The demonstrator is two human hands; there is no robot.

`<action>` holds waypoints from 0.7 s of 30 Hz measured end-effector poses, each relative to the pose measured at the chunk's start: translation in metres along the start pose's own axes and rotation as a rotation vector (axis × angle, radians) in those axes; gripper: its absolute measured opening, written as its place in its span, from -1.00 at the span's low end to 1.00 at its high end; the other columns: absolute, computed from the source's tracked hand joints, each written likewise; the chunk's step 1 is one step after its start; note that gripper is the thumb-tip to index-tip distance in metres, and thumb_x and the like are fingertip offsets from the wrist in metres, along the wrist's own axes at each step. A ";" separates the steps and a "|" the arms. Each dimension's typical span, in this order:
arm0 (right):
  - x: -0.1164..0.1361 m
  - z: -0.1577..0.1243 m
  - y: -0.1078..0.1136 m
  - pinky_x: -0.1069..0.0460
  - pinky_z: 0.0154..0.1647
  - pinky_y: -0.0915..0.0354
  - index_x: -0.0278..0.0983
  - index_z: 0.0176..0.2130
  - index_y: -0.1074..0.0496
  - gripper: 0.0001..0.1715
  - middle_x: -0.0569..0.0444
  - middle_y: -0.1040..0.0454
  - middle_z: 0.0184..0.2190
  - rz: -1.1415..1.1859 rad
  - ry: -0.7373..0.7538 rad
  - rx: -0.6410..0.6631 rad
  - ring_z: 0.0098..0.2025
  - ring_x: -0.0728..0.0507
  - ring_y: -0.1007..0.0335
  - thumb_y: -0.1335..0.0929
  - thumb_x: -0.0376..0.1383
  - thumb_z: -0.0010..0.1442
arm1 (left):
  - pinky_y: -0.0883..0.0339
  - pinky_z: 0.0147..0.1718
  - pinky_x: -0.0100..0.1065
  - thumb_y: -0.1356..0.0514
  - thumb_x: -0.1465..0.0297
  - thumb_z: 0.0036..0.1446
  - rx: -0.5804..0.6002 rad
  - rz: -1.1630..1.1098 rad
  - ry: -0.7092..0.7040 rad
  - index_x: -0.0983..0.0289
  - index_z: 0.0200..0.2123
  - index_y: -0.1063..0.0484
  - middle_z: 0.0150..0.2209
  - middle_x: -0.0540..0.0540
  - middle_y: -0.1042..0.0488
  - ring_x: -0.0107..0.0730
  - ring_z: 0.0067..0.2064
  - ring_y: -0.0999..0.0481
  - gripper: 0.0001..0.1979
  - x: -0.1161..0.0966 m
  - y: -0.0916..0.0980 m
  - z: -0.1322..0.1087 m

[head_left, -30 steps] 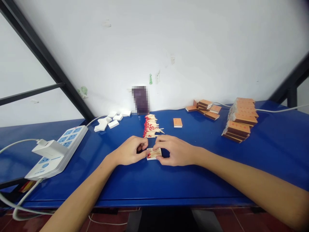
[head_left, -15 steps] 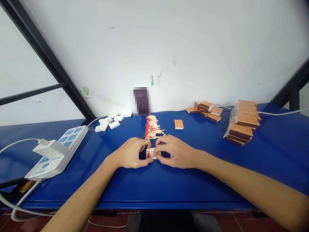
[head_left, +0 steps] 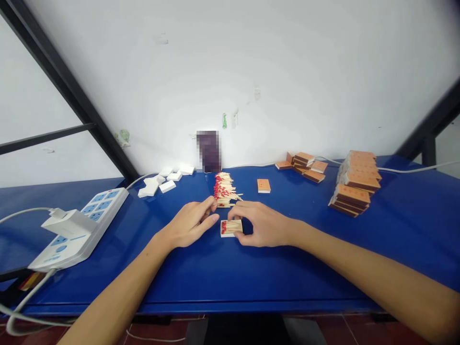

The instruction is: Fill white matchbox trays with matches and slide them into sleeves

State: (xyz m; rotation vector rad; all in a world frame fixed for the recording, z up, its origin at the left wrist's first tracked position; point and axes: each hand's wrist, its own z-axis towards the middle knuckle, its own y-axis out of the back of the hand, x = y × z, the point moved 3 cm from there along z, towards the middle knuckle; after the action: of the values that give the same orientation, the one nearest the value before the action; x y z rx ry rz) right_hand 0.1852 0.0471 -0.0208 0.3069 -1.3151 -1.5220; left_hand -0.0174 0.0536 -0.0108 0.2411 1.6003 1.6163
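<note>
A small white matchbox tray (head_left: 230, 227) filled with red-tipped matches lies on the blue table (head_left: 223, 273). My right hand (head_left: 262, 223) grips the tray's right end between thumb and fingers. My left hand (head_left: 192, 223) has come off the tray. Its fingers stretch loosely toward the near end of the loose match pile (head_left: 223, 189), with the fingertips close to it and nothing visible in them.
A white power strip (head_left: 77, 227) with a plugged-in adapter and cables lies at the left. Several empty white trays (head_left: 161, 182) sit at the back left. A single orange matchbox sleeve (head_left: 263, 185) lies behind my right hand. Orange matchbox stacks (head_left: 355, 187) stand at the right.
My left hand has let go of the tray and reached forward toward the match pile. My right hand still holds the tray, which now lies flat and uncovered.
</note>
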 end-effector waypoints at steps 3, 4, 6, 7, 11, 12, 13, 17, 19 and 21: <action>-0.002 0.000 0.002 -0.01 -0.14 -0.26 -0.27 -0.16 -0.40 -0.75 0.03 -0.45 -0.24 -0.017 -0.001 -0.025 -0.20 -0.12 -0.34 -0.38 -0.35 0.10 | -0.10 -0.36 -0.35 0.13 0.19 0.40 -0.009 0.066 0.033 0.23 -0.22 -0.22 -0.43 -0.03 -0.39 -0.37 -0.42 -0.35 -0.72 0.003 -0.002 0.001; -0.003 -0.001 0.003 -0.01 -0.14 -0.26 -0.27 -0.16 -0.40 -0.75 0.02 -0.45 -0.24 -0.024 -0.006 -0.028 -0.20 -0.12 -0.34 -0.38 -0.35 0.10 | -0.11 -0.35 -0.35 0.14 0.20 0.41 -0.013 0.087 0.042 0.23 -0.22 -0.24 -0.42 -0.02 -0.41 -0.36 -0.40 -0.38 -0.72 0.003 -0.002 0.002; -0.003 -0.001 0.003 -0.01 -0.14 -0.27 -0.28 -0.15 -0.40 -0.74 0.02 -0.45 -0.24 -0.030 -0.006 -0.013 -0.20 -0.13 -0.35 -0.39 -0.35 0.10 | -0.12 -0.35 -0.36 0.13 0.22 0.41 -0.030 0.122 0.055 0.22 -0.21 -0.27 -0.43 -0.02 -0.42 -0.35 -0.40 -0.40 -0.72 0.005 -0.003 0.003; -0.003 -0.001 0.003 -0.01 -0.14 -0.27 -0.28 -0.15 -0.41 -0.74 0.02 -0.45 -0.24 -0.029 -0.001 -0.005 -0.20 -0.13 -0.35 -0.39 -0.35 0.10 | -0.12 -0.37 -0.36 0.11 0.23 0.40 -0.042 0.138 0.060 0.22 -0.20 -0.28 -0.45 -0.03 -0.41 -0.36 -0.42 -0.39 -0.73 0.006 -0.003 0.003; -0.002 -0.002 0.003 -0.02 -0.12 -0.28 -0.28 -0.12 -0.42 -0.71 0.00 -0.45 -0.22 -0.026 0.017 -0.009 -0.18 -0.14 -0.36 -0.40 -0.33 0.10 | -0.06 -0.45 -0.40 0.03 0.28 0.35 -0.075 0.204 0.075 0.22 -0.18 -0.32 -0.51 -0.06 -0.38 -0.40 -0.51 -0.34 -0.81 0.010 -0.004 0.004; -0.002 -0.003 0.002 -0.03 -0.11 -0.27 -0.27 -0.12 -0.43 -0.72 0.00 -0.46 -0.21 -0.026 0.020 -0.013 -0.17 -0.14 -0.36 -0.40 -0.32 0.12 | -0.06 -0.46 -0.40 0.03 0.29 0.34 -0.078 0.217 0.078 0.21 -0.17 -0.32 -0.51 -0.06 -0.37 -0.40 -0.51 -0.33 -0.81 0.011 -0.005 0.005; -0.002 -0.003 0.001 -0.04 -0.09 -0.27 -0.27 -0.12 -0.43 -0.74 0.00 -0.46 -0.21 -0.027 0.021 -0.015 -0.16 -0.14 -0.37 -0.39 -0.31 0.13 | -0.06 -0.46 -0.41 0.02 0.29 0.34 -0.079 0.226 0.083 0.21 -0.16 -0.33 -0.51 -0.05 -0.37 -0.41 -0.51 -0.33 -0.81 0.012 -0.005 0.005; 0.001 -0.002 -0.002 -0.04 -0.06 -0.25 -0.27 -0.16 -0.45 -0.81 0.01 -0.47 -0.21 -0.035 0.019 -0.030 -0.15 -0.13 -0.36 -0.37 -0.30 0.18 | -0.07 -0.45 -0.41 0.02 0.31 0.34 -0.076 0.240 0.107 0.21 -0.11 -0.34 -0.50 -0.04 -0.37 -0.40 -0.50 -0.33 -0.81 0.016 -0.007 0.006; 0.002 -0.002 -0.002 -0.04 -0.07 -0.24 -0.27 -0.16 -0.45 -0.80 0.02 -0.47 -0.21 -0.043 0.016 -0.032 -0.14 -0.13 -0.35 -0.39 -0.28 0.18 | -0.08 -0.45 -0.41 0.01 0.31 0.33 -0.069 0.240 0.109 0.20 -0.09 -0.35 -0.49 -0.03 -0.39 -0.39 -0.48 -0.35 -0.80 0.018 -0.008 0.006; 0.002 -0.002 -0.001 -0.04 -0.09 -0.23 -0.27 -0.15 -0.44 -0.79 0.01 -0.47 -0.21 -0.046 0.001 -0.040 -0.14 -0.14 -0.34 -0.38 -0.23 0.21 | -0.10 -0.44 -0.41 0.01 0.30 0.34 -0.065 0.238 0.107 0.20 -0.07 -0.36 -0.47 -0.02 -0.40 -0.38 -0.47 -0.37 -0.78 0.019 -0.009 0.006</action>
State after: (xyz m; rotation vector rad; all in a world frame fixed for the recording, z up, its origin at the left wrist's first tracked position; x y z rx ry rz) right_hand 0.1851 0.0446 -0.0213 0.3146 -1.2829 -1.5844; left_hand -0.0219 0.0691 -0.0252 0.3257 1.6455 1.8866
